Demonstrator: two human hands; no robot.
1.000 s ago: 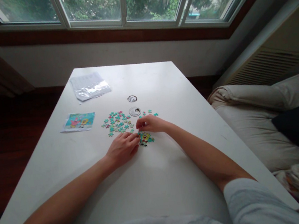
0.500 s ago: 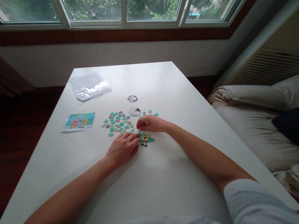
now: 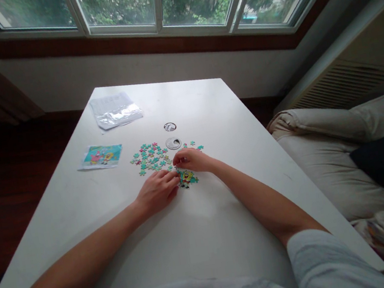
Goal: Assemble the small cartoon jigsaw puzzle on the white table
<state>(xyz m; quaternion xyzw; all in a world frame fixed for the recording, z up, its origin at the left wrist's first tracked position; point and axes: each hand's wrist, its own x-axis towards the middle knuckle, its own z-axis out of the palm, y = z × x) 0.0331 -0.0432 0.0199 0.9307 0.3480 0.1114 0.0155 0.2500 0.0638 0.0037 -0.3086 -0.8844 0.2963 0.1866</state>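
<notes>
A partly joined jigsaw puzzle (image 3: 188, 177), showing a yellow cartoon figure on turquoise, lies flat on the white table. At its left edge my left hand (image 3: 160, 187) rests with bent fingers drawn together, holding that edge; the thumb is mostly hidden. Over the puzzle's upper left edge, my right hand (image 3: 192, 159) is closed in a pinch on a small jigsaw piece, largely covered by the fingers. Loose jigsaw pieces (image 3: 151, 158) in turquoise, pink and green are spread just beyond my left hand. A few more loose pieces (image 3: 193, 143) show behind my right hand.
A printed reference picture (image 3: 103, 156) lies to the left on the table (image 3: 206, 238). Behind it is a clear plastic bag with papers (image 3: 116, 110). Two round inserts (image 3: 173, 143) sit in the tabletop beyond the pieces. A beige sofa (image 3: 311, 169) stands along the right side.
My right hand has shifted slightly left along the puzzle's upper edge, its fingers still pinched. My left hand stays in place.
</notes>
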